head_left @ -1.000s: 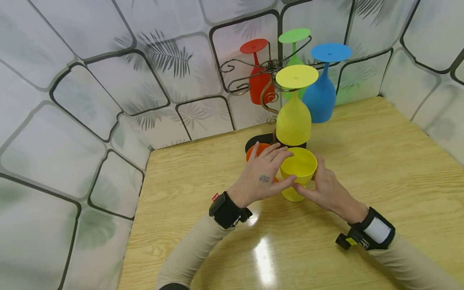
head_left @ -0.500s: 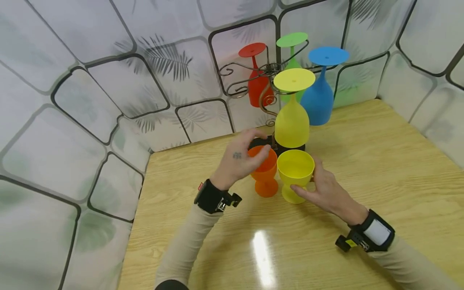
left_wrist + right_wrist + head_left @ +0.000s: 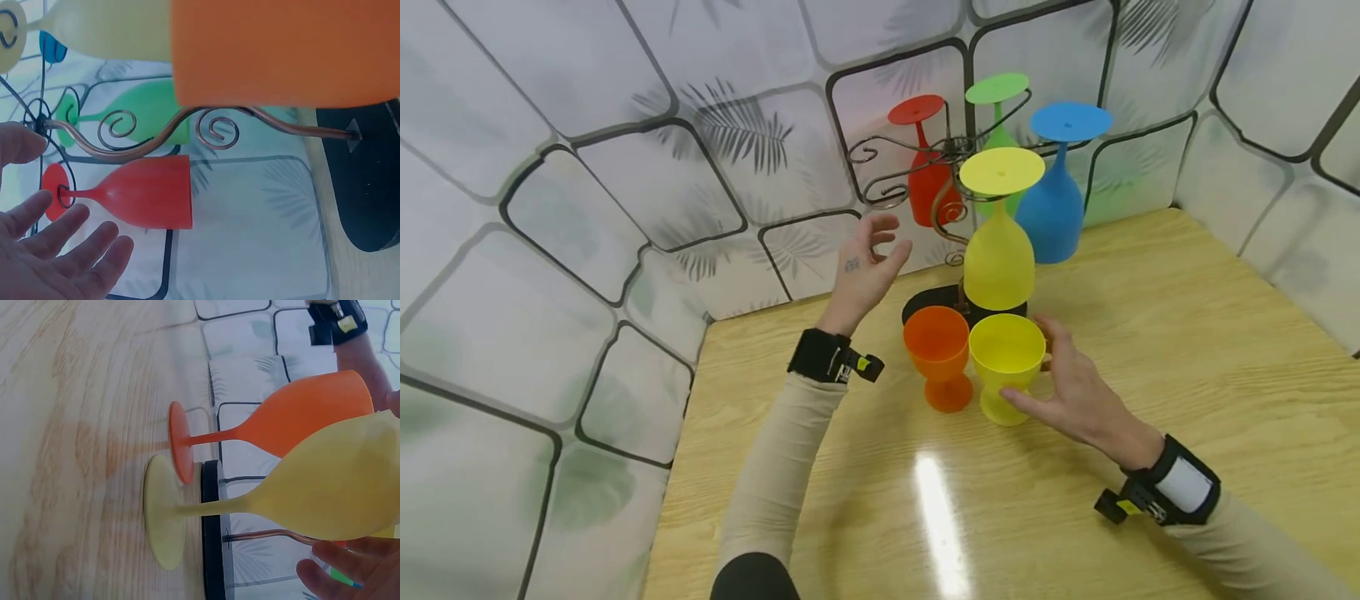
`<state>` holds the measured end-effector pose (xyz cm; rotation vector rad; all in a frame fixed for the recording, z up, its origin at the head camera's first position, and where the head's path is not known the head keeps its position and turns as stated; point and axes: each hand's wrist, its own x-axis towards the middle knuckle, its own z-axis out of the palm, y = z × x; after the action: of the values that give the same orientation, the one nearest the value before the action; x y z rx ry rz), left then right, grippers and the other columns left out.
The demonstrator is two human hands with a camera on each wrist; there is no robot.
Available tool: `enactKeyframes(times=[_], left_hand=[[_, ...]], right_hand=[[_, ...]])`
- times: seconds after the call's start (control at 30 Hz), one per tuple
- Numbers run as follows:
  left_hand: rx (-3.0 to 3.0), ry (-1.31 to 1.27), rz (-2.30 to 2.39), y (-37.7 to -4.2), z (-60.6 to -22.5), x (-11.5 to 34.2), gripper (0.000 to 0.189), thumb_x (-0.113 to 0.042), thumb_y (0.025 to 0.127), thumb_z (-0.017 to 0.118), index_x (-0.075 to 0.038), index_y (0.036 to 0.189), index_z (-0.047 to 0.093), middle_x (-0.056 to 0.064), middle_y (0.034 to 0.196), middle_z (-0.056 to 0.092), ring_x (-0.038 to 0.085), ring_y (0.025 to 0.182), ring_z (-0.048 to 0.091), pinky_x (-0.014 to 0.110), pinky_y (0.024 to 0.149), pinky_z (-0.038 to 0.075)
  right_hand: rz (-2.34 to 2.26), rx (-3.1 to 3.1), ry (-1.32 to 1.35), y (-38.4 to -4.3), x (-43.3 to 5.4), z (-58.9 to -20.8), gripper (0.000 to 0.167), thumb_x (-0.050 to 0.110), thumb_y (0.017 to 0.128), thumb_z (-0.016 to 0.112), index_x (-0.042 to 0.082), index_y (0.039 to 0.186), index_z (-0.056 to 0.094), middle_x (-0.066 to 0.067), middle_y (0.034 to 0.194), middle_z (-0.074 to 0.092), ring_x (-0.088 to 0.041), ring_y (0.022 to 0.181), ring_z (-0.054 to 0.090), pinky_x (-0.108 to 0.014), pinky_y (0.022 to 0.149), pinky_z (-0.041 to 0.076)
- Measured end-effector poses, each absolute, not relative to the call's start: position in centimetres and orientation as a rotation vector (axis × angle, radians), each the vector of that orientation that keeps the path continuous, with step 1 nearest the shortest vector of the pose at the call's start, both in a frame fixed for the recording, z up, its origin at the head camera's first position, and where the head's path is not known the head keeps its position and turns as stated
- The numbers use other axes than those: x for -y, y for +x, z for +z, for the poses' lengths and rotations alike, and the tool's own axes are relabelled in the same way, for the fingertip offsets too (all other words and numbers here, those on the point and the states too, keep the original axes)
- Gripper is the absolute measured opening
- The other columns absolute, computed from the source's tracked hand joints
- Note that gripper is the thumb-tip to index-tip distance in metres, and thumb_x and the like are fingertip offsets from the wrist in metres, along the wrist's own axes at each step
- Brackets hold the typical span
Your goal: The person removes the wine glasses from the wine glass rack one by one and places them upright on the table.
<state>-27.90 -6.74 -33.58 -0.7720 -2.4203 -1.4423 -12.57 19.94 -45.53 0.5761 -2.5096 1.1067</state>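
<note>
Two wine goblets stand upright side by side on the table: an orange one [image 3: 938, 354] and, to its right, a yellow one [image 3: 1006, 367]. My right hand [image 3: 1078, 396] loosely grips the yellow goblet's bowl, thumb in front and fingers behind; the right wrist view shows thumb and fingers on either side of that bowl [image 3: 337, 481]. My left hand [image 3: 861, 271] is raised in the air, empty, left of the hanging red goblet [image 3: 931, 187]. In the left wrist view its fingers spread beside the red goblet [image 3: 150, 194] without visibly gripping it.
A curled metal rack [image 3: 955, 150] on a black base [image 3: 925, 298] stands behind the goblets. Upside down on it hang the red goblet, a green goblet [image 3: 997, 88], a blue goblet [image 3: 1052, 217] and another yellow goblet [image 3: 998, 258]. A patterned wall backs the wooden table [image 3: 775, 400].
My left hand has left the two standing goblets and moved up and to the left, uncovering the orange one. My right hand has stayed at the yellow goblet.
</note>
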Motion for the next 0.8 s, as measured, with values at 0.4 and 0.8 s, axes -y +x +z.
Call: enactKeyframes(times=[0.4, 0.8], left_hand=[[2.461, -0.607, -1.411, -33.6, -33.8, 3.5, 0.053, -0.025, 0.095, 0.067, -0.002, 0.139, 0.049, 0.019, 0.142, 0.054, 0.04, 0.127, 0.054, 0.045, 0.106, 0.048], [2.393, -0.539, -1.768, -36.7, -34.7, 1.4, 0.064, -0.028, 0.095, 0.071, -0.005, 0.147, 0.044, 0.015, 0.141, 0.048, 0.025, 0.127, 0.05, 0.033, 0.11, 0.043]], right_hand=[[0.92, 2.47, 0.593, -11.9, -20.9, -44.4, 0.11, 0.027, 0.073, 0.09, 0.0, 0.155, 0.021, -0.026, 0.145, 0.049, -0.035, 0.115, 0.06, -0.052, 0.086, 0.058], [0.944, 2.466, 0.607, -11.1, -20.8, -44.2, 0.108, 0.032, 0.074, 0.089, -0.001, 0.154, 0.024, -0.025, 0.149, 0.047, -0.038, 0.126, 0.055, -0.057, 0.091, 0.055]])
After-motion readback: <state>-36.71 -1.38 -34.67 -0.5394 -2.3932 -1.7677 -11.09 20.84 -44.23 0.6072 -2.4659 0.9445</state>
